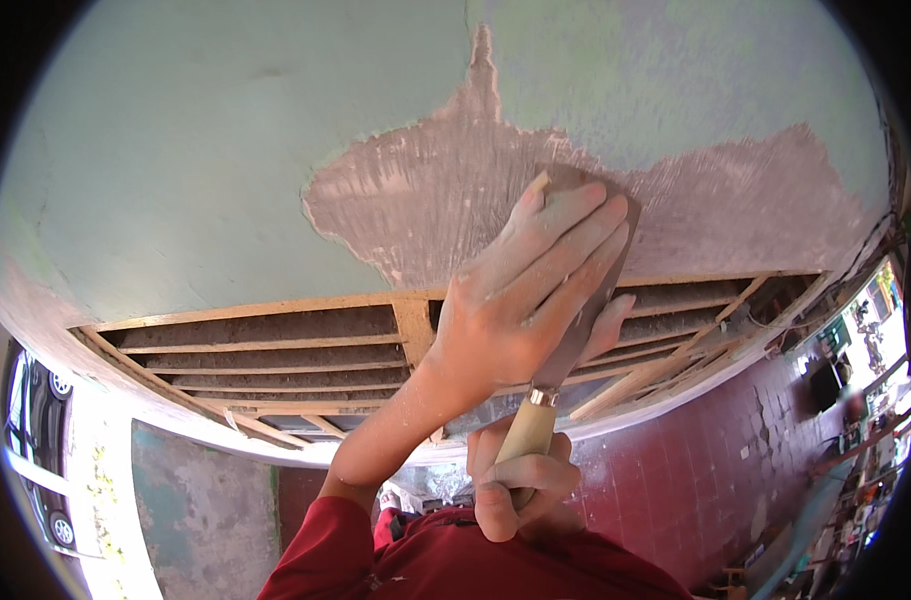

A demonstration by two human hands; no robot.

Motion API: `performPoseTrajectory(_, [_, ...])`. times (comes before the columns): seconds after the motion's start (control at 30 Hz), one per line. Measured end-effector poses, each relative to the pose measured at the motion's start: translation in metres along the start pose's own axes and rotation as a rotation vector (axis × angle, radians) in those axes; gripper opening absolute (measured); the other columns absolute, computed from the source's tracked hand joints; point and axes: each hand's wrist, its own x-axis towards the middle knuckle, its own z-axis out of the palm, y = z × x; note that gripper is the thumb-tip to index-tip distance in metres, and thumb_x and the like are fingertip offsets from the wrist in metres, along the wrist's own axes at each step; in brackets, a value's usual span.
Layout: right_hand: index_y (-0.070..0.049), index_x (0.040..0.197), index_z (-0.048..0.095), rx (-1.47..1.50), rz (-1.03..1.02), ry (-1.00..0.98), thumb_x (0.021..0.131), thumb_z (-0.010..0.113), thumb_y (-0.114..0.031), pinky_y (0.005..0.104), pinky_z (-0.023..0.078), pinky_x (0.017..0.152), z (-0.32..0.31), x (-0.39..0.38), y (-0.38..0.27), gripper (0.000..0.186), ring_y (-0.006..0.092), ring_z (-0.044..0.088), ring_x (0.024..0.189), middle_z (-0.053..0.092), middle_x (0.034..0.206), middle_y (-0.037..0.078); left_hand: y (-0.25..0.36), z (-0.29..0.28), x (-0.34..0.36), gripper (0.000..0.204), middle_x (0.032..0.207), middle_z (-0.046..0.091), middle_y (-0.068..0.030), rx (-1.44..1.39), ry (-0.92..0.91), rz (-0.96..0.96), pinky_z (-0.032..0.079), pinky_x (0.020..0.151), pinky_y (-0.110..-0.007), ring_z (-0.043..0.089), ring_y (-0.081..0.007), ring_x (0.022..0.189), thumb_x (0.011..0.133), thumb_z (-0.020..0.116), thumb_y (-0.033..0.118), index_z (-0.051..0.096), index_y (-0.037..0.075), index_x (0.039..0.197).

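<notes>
A scraper with a wide flat metal blade (630, 215) and a pale wooden handle (528, 430) is against the wall. My right hand (525, 485) has its fingers wrapped round the handle, low in front of my chest. Over the blade lies my left hand (530, 285), dusty, its fingers stretched out flat and its thumb apart on the right side. Beneath the blade edge, a rough grey-brown bare patch (425, 200) shows where the green paint (205, 180) ends in a ragged border. A small yellowish bit (541, 182) shows by the left fingertips; I cannot tell what it is.
Below the patch runs a slatted wooden vent frame (412, 330). A red tiled floor (665, 480) stretches to the right, with cluttered objects (875, 440) along its far side. Parked cars (40, 440) stand outside at the left, beyond a low painted wall (200, 510).
</notes>
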Motion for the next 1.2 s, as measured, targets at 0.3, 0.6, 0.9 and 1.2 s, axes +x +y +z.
performPoseTrajectory(0.3, [-0.003, 0.063, 0.060, 0.029, 0.013, -0.012, 0.066, 0.072, -0.006, 0.0298, 0.028, 0.046, 0.004, 0.007, 0.000, 0.013, 0.0190, 0.038, 0.044, 0.043, 0.047, 0.006, 0.000, -0.004, -0.001, 0.034, 0.112, 0.074, -0.0146, -0.015, -0.023, -0.047, 0.050, 0.104, -0.055, 0.069, -0.0346, 0.113, 0.076, 0.075, 0.009, 0.075, -0.003, 0.107])
performPoseTrajectory(0.6, [-0.006, 0.064, 0.064, -0.013, 0.031, -0.046, 0.065, 0.075, -0.009, 0.0290, 0.029, 0.042, 0.001, 0.002, 0.001, 0.012, 0.0167, 0.041, 0.042, 0.046, 0.050, 0.005, -0.008, -0.010, 0.003, 0.039, 0.114, 0.071, -0.0174, 0.056, -0.023, 0.031, 0.054, 0.100, -0.053, 0.068, -0.0342, 0.113, 0.074, 0.078, 0.011, 0.071, -0.009, 0.107])
performPoseTrajectory(0.9, [-0.007, 0.065, 0.064, -0.023, 0.064, -0.133, 0.065, 0.076, -0.007, 0.0296, 0.030, 0.043, 0.006, 0.012, -0.003, 0.012, 0.0187, 0.041, 0.044, 0.050, 0.051, 0.005, -0.014, -0.014, 0.007, 0.039, 0.114, 0.072, -0.0137, 0.060, 0.018, 0.036, 0.055, 0.100, -0.051, 0.068, -0.0316, 0.114, 0.073, 0.078, 0.012, 0.072, -0.006, 0.107])
performPoseTrajectory(1.2, [-0.004, 0.065, 0.064, 0.050, 0.028, -0.121, 0.066, 0.076, -0.003, 0.0303, 0.031, 0.045, 0.007, 0.020, 0.001, 0.012, 0.0184, 0.041, 0.045, 0.047, 0.052, 0.005, -0.018, -0.011, 0.015, 0.034, 0.111, 0.074, -0.0141, 0.040, 0.075, 0.035, 0.054, 0.100, -0.051, 0.068, -0.0328, 0.114, 0.075, 0.076, 0.011, 0.075, -0.004, 0.106])
